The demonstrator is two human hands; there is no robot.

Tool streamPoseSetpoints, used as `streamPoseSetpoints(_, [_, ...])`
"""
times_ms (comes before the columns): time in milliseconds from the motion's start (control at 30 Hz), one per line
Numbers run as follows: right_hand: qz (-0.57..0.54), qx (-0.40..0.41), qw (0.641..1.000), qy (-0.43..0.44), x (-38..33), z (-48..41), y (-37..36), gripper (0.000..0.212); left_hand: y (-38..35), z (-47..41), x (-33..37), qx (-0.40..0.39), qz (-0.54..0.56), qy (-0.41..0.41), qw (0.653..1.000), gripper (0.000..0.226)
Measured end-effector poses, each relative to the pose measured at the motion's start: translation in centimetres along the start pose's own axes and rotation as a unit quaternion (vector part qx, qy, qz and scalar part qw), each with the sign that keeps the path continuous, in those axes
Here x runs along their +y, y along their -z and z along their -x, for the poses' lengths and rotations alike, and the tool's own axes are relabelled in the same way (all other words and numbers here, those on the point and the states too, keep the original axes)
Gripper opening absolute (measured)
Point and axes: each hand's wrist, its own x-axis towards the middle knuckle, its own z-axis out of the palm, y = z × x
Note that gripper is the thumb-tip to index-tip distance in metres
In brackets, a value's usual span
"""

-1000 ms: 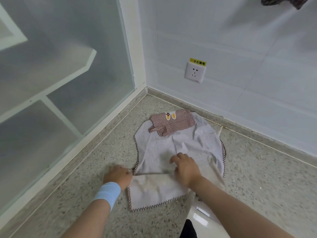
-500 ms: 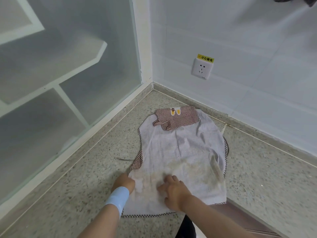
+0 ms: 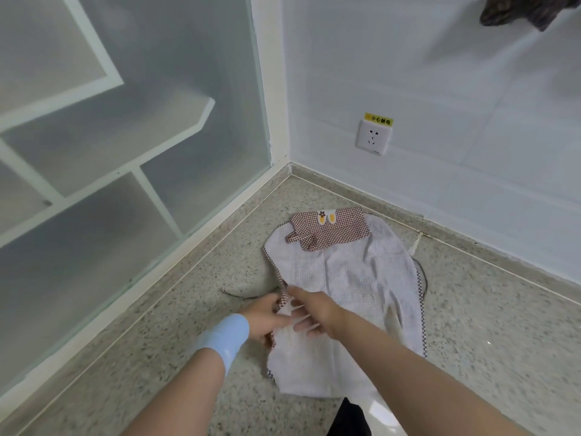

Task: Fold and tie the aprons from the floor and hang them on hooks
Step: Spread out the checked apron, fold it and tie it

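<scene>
A white checked apron (image 3: 352, 278) with brown gingham trim lies flat on the speckled floor near the room corner. Its brown gingham bib (image 3: 333, 229) with a small flower patch points toward the wall. My left hand (image 3: 262, 319), with a blue band on the wrist, grips the apron's left edge where a thin dark tie string (image 3: 239, 295) trails off to the left. My right hand (image 3: 314, 313) reaches across and pinches the same left edge beside it. Part of the apron's lower half is hidden under my right forearm.
A frosted glass partition (image 3: 125, 152) with white frames runs along the left. A white tiled wall (image 3: 471, 89) with a socket (image 3: 373, 136) stands behind. A dark cloth (image 3: 522, 9) hangs at the top right. Speckled floor (image 3: 503, 357) stretches to the right.
Both hands have moved up from the apron's lower hem to its left edge by the tie string. The view has tilted and the apron now lies spread out flat.
</scene>
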Motion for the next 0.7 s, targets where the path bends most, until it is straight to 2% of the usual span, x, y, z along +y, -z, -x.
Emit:
streamPoseSetpoints(67, [0.051,0.073,0.995,0.035,0.1,-0.1,1.6,0.037,-1.5,-0.4,2.6,-0.054,0.013,-0.005,0.998,0.063])
streamPoseSetpoints(167, [0.127,0.179,0.974,0.054,1.5,-0.3,4.5,0.028,-3.4,-1.5,4.5,-0.165,0.047,0.061,0.983,0.076])
streamPoseSetpoints(267, [0.267,0.218,0.939,-0.001,4.2,-0.1,7.2,0.018,-4.3,-2.9,5.2,-0.208,-0.048,0.073,0.974,0.056])
streamPoseSetpoints(367, [0.4,0.196,0.895,-0.037,5.7,-0.4,8.1,0.024,-3.8,-4.5,4.5,-0.092,-0.156,0.029,0.983,0.026])
streamPoseSetpoints(433, [0.43,0.209,0.878,0.001,5.0,-1.3,8.2,0.032,-2.9,-6.3,3.9,-0.012,-0.21,0.005,0.978,0.017])
streamPoseSetpoints(500, [0.453,0.228,0.86,0.065,3.4,-2.3,7.9,0.04,-1.8,-7.8,3.7,0.029,-0.22,-0.004,0.975,0.017])
streamPoseSetpoints(567, [0.483,0.223,0.837,0.129,1.5,-3.7,7.5,0.047,-0.6,-9.0,3.4,0.057,-0.203,0.009,0.977,0.026])
streamPoseSetpoints(700, [0.553,0.144,0.795,0.202,-1.8,-7.4,7.1,0.06,1.5,-12.7,2.2,0.084,-0.265,0.033,0.96,0.037])
